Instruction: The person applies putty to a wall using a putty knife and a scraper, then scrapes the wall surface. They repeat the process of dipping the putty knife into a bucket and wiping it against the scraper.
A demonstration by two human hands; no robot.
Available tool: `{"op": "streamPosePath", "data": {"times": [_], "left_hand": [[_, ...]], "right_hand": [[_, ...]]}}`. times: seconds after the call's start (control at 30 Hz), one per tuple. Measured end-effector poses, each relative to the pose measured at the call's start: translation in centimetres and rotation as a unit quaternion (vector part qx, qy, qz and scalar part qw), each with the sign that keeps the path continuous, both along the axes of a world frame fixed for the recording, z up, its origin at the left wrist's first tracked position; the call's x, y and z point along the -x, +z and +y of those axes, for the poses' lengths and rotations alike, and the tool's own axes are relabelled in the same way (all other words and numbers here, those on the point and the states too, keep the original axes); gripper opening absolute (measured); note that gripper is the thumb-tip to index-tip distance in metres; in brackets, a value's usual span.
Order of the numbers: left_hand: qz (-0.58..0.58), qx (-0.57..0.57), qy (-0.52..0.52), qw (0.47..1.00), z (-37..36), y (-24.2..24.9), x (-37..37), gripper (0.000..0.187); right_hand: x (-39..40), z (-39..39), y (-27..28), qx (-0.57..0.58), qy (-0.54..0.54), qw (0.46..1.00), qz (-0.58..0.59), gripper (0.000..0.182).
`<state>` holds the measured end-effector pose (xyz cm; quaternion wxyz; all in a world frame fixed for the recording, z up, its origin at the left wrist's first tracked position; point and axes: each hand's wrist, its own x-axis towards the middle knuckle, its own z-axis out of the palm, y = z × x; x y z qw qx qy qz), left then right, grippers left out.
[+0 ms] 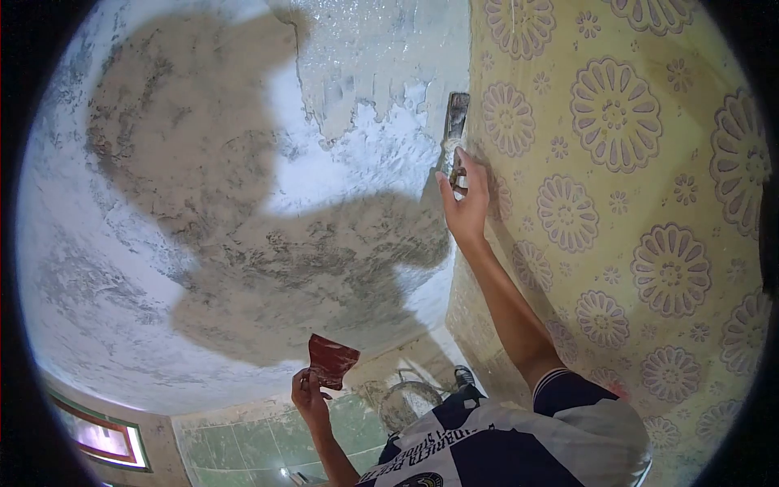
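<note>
In my left hand (308,398) is a dark red, flared spreader (331,362) with pale smears on it, gripped at its lower left and held away from the wall. My right hand (467,204) reaches up to the inner corner and is closed on the handle of a small, narrow trowel (457,118). The trowel's plaster-stained blade points upward, at the seam between the whitish wall (357,166) and the patterned wall. Wet-looking grey plaster (369,53) coats the upper part of the whitish wall, ending in a ragged lower edge.
On the right stands a yellow wall (560,138) with raised flower patterns. Green tiles (243,442) run along the bottom, near a round container (410,402). A framed window (101,434) shows at lower left. My shadow covers much of the whitish wall.
</note>
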<state>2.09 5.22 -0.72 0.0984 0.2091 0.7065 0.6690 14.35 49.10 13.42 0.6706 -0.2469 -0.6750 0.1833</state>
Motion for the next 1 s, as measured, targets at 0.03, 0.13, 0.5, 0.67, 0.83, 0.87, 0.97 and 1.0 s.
{"op": "streamPosePath", "data": {"times": [0.03, 0.13, 0.5, 0.67, 0.83, 0.87, 0.97, 1.0], "left_hand": [[0.000, -0.001, 0.002, 1.000, -0.1, -0.1, 0.0, 0.017], [-0.016, 0.001, 0.012, 1.000, -0.6, -0.3, 0.1, 0.018], [-0.014, 0.012, 0.020, 1.000, -1.5, -0.8, 0.5, 0.017], [-0.008, 0.001, 0.015, 1.000, -0.6, -0.4, 0.2, 0.017], [-0.030, -0.002, 0.019, 0.999, -1.0, -0.7, 0.1, 0.018], [-0.028, 0.009, 0.017, 0.999, -1.2, -0.8, 0.0, 0.018], [-0.022, 0.011, 0.020, 0.999, -1.8, -1.6, 0.4, 0.019], [-0.019, 0.005, 0.025, 1.000, -2.0, -1.9, 0.4, 0.019]], "right_hand": [[0.2, 0.1, -0.6, -0.001, 0.002, 1.000, 0.000, 0.052], [-0.2, -0.8, -3.7, 0.018, -0.010, 1.000, -0.015, 0.052], [-1.6, -3.7, -1.6, 0.065, 0.031, 0.997, 0.010, 0.051], [-0.6, -1.4, 0.4, 0.058, 0.023, 0.998, 0.006, 0.048], [-0.6, -1.2, -6.7, 0.018, -0.038, 0.998, -0.054, 0.053], [-1.2, -2.1, -8.3, 0.017, -0.037, 0.998, -0.055, 0.053], [-2.0, -4.5, -10.5, 0.121, 0.007, 0.989, -0.084, 0.056], [-2.1, -5.1, -10.1, 0.134, 0.033, 0.988, -0.077, 0.055]]}}
